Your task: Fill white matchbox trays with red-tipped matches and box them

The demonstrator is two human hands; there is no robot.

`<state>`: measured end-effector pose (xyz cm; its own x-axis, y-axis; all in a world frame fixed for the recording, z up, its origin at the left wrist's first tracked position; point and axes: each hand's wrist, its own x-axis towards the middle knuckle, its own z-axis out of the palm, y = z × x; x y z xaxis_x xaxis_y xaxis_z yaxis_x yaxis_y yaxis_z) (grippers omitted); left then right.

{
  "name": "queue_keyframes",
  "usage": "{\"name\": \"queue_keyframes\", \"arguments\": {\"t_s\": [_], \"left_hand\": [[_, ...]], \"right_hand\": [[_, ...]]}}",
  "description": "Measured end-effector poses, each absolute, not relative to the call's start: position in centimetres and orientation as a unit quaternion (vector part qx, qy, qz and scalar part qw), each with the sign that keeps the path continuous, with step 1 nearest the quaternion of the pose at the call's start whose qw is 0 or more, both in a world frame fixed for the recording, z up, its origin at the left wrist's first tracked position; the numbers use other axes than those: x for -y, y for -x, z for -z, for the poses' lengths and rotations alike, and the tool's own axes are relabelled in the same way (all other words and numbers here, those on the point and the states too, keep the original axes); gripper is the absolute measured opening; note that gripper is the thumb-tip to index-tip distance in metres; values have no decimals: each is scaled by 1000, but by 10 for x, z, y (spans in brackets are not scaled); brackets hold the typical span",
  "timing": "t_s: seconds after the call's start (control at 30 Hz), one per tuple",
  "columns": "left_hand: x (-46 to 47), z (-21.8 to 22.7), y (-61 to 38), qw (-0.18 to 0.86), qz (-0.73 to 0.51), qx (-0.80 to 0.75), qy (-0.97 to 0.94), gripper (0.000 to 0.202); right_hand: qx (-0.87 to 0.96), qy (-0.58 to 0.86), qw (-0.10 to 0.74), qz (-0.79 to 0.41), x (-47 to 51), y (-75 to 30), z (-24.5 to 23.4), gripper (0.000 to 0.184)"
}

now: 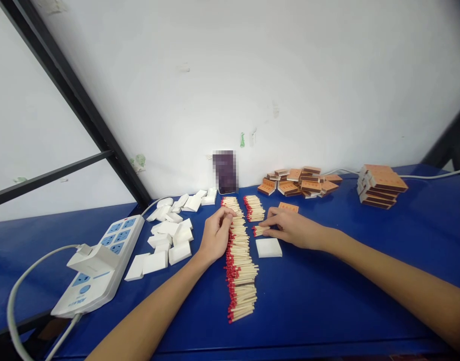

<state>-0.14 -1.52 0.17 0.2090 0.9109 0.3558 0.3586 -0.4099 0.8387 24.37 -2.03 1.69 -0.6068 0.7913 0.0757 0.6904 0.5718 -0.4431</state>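
Note:
A long row of red-tipped matches (240, 260) runs down the middle of the blue table (327, 301). My left hand (215, 235) rests curled on the row's upper left side, fingertips touching the matches. My right hand (290, 228) pinches a small bundle of matches (259, 230) just above a white inner matchbox tray (268, 247). A second, shorter pile of matches (254, 208) lies behind the hands. One orange matchbox sleeve (288, 206) sits just beyond my right hand.
Several white trays (170, 235) lie scattered at left, next to a white power strip (102, 260) with a plug and cable. Orange matchbox sleeves are heaped (299, 181) at the back and stacked (380, 186) at right. A dark blurred card (224, 172) leans on the wall.

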Motion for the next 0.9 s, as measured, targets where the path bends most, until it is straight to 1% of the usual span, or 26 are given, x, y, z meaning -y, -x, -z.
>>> {"name": "queue_keyframes", "arguments": {"t_s": [0.13, 0.37, 0.53, 0.73, 0.9], "left_hand": [[15, -2, 1, 305, -439, -451, -715, 22], [16, -3, 1, 295, -438, -448, -722, 23], [16, -2, 2, 287, -436, -449, -725, 23], [14, 0, 3, 245, -433, -467, -731, 24], [14, 1, 3, 237, -431, -460, -739, 24]], "right_hand": [[863, 435, 172, -191, 18, -242, -12, 45], [869, 430, 174, -168, 19, -241, -9, 41], [878, 429, 161, -137, 19, -243, -9, 36], [895, 416, 138, -78, 20, -241, -13, 30], [886, 422, 147, -124, 20, -241, -11, 32]]}}
